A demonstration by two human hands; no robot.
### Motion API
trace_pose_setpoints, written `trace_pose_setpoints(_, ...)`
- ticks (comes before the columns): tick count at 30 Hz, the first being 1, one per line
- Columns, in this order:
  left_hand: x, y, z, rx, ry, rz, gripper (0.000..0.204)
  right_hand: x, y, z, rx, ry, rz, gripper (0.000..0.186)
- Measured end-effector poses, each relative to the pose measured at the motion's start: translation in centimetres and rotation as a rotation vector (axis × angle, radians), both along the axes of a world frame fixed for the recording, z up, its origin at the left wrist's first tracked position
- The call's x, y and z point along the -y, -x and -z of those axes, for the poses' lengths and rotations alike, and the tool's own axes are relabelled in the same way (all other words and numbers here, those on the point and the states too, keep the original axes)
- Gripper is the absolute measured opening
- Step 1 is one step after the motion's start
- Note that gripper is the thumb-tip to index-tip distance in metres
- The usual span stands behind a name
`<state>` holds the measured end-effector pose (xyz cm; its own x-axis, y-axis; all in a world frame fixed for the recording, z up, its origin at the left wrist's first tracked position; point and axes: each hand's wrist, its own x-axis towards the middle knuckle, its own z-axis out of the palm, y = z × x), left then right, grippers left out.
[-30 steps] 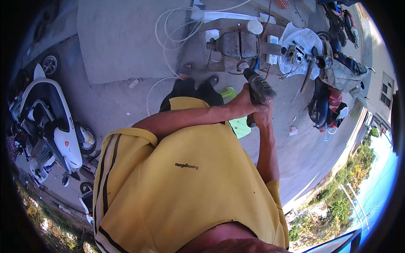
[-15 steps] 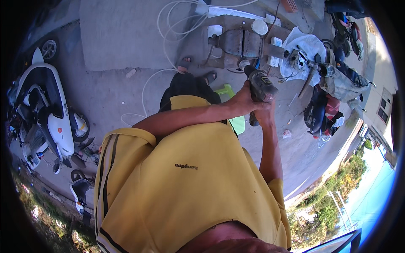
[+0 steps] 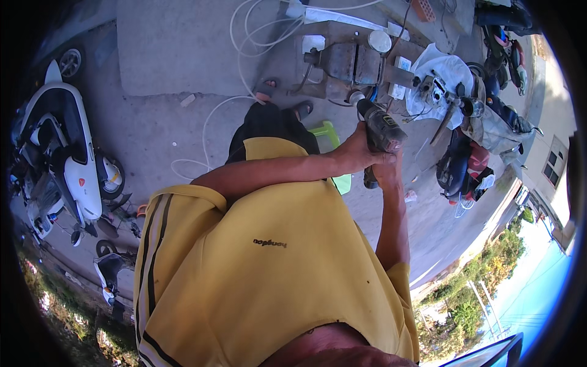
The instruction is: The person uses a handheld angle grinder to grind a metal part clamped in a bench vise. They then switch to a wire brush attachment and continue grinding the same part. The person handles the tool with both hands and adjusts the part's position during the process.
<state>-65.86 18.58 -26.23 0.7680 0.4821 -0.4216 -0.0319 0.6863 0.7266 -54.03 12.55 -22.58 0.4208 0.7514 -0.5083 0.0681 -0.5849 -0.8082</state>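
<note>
work is being carried on at a grey metal bench vise (image 3: 350, 61) fixed to a concrete block, and it is judged to be under way, not finished. a dark cordless power drill (image 3: 380, 127) is being held above and just before the vise, its chuck end being pointed down at the jaws. the left hand (image 3: 353, 153) is being wrapped shut around the drill body; the right hand (image 3: 385, 174) is being closed on the grip below. what is clamped cannot be told. white cables (image 3: 244, 55) are lying nearby on the ground.
</note>
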Motion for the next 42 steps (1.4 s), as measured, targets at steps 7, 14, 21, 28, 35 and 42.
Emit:
trace_pose_setpoints(7,-0.5,0.1,0.6,-0.018,-0.01,0.0,0.109,0.3,0.4,1.1,-0.015,-0.032,0.04,0.036)
trace_pose_setpoints(14,-0.2,0.5,1.8,-0.025,-0.104,0.096,0.105,3.0,0.8,4.6,0.068,-0.08,0.159,0.034)
trace_pose_setpoints(21,-0.4,0.9,1.7,-0.021,-0.148,0.089,0.107,3.1,1.0,4.1,0.056,-0.024,0.057,0.044)
trace_pose_setpoints(28,0.4,1.0,1.5,-0.014,-0.111,0.077,0.105,2.6,2.0,2.6,0.022,-0.035,0.155,0.039)
trace_pose_setpoints(35,-0.6,0.5,1.2,-0.049,-0.118,0.1,0.104,3.7,0.5,5.0,0.025,0.009,0.197,0.04)
trace_pose_setpoints(42,0.1,0.3,0.7,-0.08,-0.153,0.094,0.104,2.7,1.2,3.0,0.021,-0.044,0.146,0.038)
